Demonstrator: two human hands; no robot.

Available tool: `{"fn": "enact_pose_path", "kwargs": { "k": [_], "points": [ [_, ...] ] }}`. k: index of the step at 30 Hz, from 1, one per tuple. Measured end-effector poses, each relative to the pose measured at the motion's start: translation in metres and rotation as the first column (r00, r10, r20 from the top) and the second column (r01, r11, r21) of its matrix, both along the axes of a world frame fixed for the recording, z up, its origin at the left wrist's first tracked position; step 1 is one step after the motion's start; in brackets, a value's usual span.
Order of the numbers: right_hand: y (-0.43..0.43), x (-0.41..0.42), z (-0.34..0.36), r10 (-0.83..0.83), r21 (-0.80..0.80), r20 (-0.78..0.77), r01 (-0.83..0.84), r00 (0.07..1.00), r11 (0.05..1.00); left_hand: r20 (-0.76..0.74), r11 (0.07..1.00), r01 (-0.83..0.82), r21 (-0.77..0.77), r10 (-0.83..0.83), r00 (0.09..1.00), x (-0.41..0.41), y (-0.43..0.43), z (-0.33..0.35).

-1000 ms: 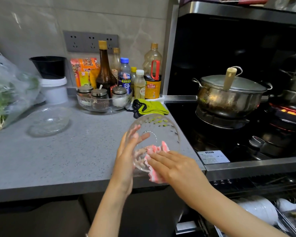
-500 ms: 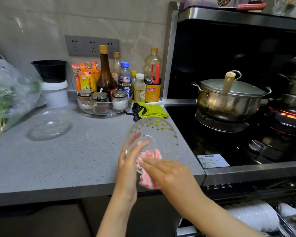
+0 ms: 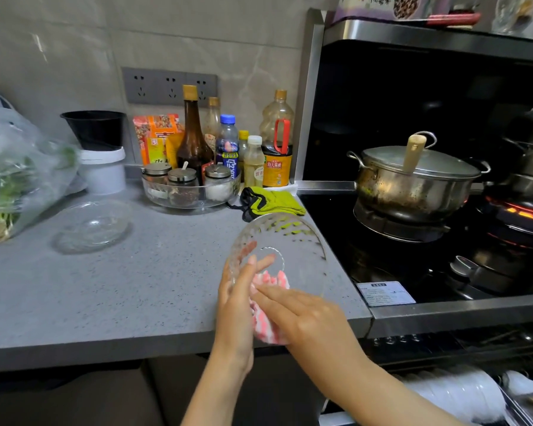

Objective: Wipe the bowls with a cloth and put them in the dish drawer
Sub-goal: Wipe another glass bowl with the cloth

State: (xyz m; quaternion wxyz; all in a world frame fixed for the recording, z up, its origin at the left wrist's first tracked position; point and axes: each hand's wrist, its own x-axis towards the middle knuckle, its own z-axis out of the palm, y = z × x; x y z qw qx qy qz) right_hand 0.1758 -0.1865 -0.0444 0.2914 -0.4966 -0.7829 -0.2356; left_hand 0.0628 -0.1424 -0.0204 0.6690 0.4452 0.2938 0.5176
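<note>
Head view: hands (image 3: pixel 308 315) half-hide cloth (image 3: pixel 265 330) on bowl (image 3: pixel 290 241).

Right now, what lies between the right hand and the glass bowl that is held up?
In the head view, a pink-and-white cloth lies there: the right hand presses it against the glass bowl, which the left hand holds.

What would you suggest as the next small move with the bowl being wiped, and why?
Probably turn the glass bowl slightly in the left hand: the right hand presses the cloth only against its lower part, so the upper wall has no cloth on it.
</note>
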Motion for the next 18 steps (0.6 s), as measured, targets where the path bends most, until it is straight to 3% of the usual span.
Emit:
{"fn": "enact_pose_path", "kwargs": {
  "k": [6, 9, 12, 15, 18],
  "points": [
    [0.000, 0.024, 0.006, 0.000, 0.070, 0.224, -0.016, 0.975, 0.997, -0.161, 0.988, 0.088, 0.123, -0.068, 0.985, -0.024, 0.021, 0.009],
    [0.001, 0.011, 0.007, -0.006, 0.078, 0.099, -0.001, 0.995, 0.997, -0.035, 0.995, 0.079, 0.066, -0.077, 0.996, -0.011, 0.006, 0.006],
    [0.001, -0.007, 0.005, 0.020, -0.014, -0.041, -0.021, 0.999, 1.000, 0.057, 0.999, 0.038, -0.027, -0.036, 0.998, 0.004, -0.006, -0.002],
    [0.001, 0.003, 0.000, 0.042, -0.036, 0.058, -0.039, 0.997, 0.999, 0.015, 0.999, 0.045, -0.017, -0.045, 0.999, -0.007, 0.002, 0.001],
    [0.000, 0.020, -0.006, 0.047, -0.005, 0.143, -0.047, 0.989, 0.999, -0.129, 0.992, 0.111, 0.067, -0.102, 0.986, -0.023, 0.015, 0.002]
  ]
}}
